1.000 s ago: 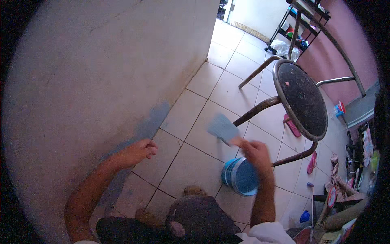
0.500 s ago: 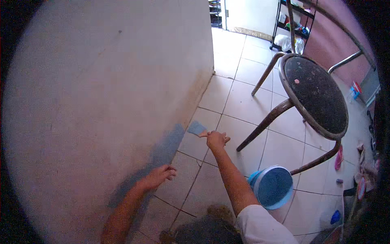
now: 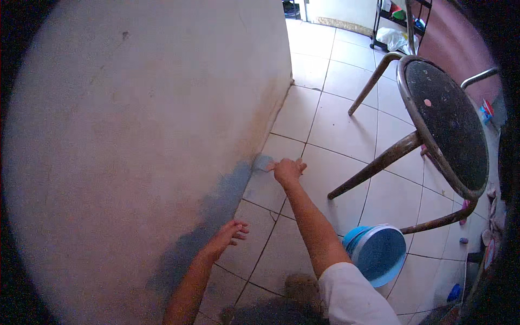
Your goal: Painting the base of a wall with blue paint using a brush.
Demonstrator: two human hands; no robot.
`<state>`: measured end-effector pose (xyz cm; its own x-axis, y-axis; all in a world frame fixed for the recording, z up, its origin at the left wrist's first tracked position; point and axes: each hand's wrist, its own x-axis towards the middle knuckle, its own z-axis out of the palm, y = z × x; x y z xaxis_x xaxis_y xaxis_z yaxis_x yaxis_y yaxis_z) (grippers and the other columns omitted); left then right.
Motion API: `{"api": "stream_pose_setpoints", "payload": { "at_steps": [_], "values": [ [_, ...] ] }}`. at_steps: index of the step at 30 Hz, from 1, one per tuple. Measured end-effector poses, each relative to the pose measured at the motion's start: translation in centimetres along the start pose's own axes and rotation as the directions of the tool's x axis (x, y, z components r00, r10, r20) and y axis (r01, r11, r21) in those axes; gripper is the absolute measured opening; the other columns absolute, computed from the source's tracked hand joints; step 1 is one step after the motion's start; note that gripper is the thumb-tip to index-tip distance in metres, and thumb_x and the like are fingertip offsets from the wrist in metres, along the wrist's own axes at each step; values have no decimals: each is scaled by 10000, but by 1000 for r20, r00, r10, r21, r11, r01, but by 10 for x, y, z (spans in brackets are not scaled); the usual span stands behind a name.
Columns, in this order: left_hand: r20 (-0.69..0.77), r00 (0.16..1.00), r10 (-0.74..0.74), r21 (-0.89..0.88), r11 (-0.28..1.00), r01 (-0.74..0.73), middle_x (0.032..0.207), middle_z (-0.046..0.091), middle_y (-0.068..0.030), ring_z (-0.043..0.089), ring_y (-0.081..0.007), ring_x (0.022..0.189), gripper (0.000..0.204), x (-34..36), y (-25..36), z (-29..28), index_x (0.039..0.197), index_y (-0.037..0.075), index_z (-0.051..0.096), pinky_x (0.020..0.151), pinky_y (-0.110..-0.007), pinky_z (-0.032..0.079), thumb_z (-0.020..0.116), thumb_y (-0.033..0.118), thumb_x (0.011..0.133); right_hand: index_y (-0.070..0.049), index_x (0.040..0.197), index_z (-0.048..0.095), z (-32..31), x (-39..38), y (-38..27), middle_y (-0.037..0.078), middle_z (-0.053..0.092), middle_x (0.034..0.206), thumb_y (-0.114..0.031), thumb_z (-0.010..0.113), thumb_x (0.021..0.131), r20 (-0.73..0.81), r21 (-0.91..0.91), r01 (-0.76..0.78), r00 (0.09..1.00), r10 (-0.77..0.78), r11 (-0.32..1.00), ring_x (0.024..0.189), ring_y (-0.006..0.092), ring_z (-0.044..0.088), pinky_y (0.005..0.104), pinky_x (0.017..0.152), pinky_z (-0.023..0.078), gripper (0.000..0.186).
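My right hand (image 3: 288,170) is closed round the handle of a flat paintbrush (image 3: 264,163), its bristles coated in blue paint. The bristle end meets the foot of the pale wall (image 3: 179,108), right at the floor line. A band of blue paint (image 3: 211,216) runs along the wall's lower edge, from the brush back toward me. Near that band, my left hand (image 3: 227,237) hovers with loosely bent, parted fingers and holds nothing. To the right of my right forearm stands a blue bucket (image 3: 355,241) with a white rim, its inside blue.
A metal chair with a round black seat (image 3: 444,119) stands at the right, one leg close to the bucket. White floor tiles (image 3: 341,130) stretch to a doorway at the back. A black shelf rack (image 3: 401,24) is against the pink wall. Assorted items lie along the right edge.
The paintbrush has moved from just off the wall to touching its base. My left hand has shifted slightly right and remains empty. The view has shifted a little.
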<state>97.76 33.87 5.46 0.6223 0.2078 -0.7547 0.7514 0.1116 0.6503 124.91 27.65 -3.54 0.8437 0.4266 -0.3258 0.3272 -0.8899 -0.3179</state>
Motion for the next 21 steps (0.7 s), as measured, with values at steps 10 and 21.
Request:
{"api": "stream_pose_setpoints", "payload": {
  "at_steps": [10,21],
  "values": [
    [-90,995,46,-127,990,-58,1056,599,-47,560,-175,937,405,24,9,11,1152,125,525,806,-346,404,415,425,904,-247,916,700,-14,3,36,105,629,1028,-726,488,690,140,592,16,983,-122,806,1117,293,401,521,857,231,571],
    [-103,995,-10,-139,990,-4,1087,580,-42,547,-171,978,407,27,-8,8,1158,136,518,811,-356,394,432,436,897,-163,974,690,26,-11,22,128,612,1065,-639,517,726,-88,219,-153,980,176,964,1177,338,351,606,932,175,564]
  ]
}}
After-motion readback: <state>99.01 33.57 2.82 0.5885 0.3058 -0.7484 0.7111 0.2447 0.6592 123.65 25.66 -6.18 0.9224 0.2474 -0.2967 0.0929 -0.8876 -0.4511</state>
